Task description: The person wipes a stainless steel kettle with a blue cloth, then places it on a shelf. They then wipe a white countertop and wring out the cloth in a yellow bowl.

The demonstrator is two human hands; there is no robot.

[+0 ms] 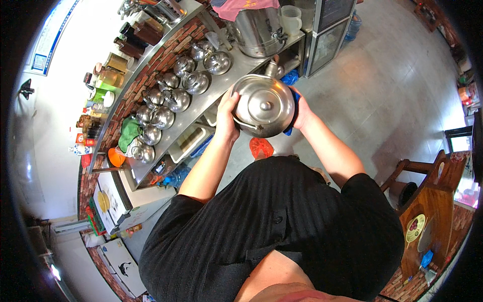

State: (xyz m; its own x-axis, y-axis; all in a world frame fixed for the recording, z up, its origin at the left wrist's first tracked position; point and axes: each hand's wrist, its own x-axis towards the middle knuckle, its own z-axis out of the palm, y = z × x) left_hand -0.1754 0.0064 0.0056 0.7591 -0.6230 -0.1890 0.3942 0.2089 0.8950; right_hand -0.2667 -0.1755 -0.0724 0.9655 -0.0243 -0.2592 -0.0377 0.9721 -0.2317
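Observation:
A stainless steel kettle (pixel 252 90) with a round knobbed lid is held up before my chest, its spout pointing away from me. My left hand (pixel 228 117) grips its left side, thumb on top near the lowered wire handle. On the opposite side, my right hand (pixel 302 111) presses a dark blue cloth (pixel 289 131) against the kettle wall. Most of that cloth is hidden behind the kettle and my fingers. Several similar steel kettles (pixel 177 100) stand in two rows on the steel counter (pixel 205 100) to my left.
At the counter's far end stands a large steel urn (pixel 253 34) with a tap, beside a plastic jug (pixel 291 19). Jars and bottles line a wall shelf (pixel 145 56). White trays (pixel 188 145) sit under the counter. A red plastic bag (pixel 260 147) is below the kettle. Wooden furniture (pixel 426 204) stands right.

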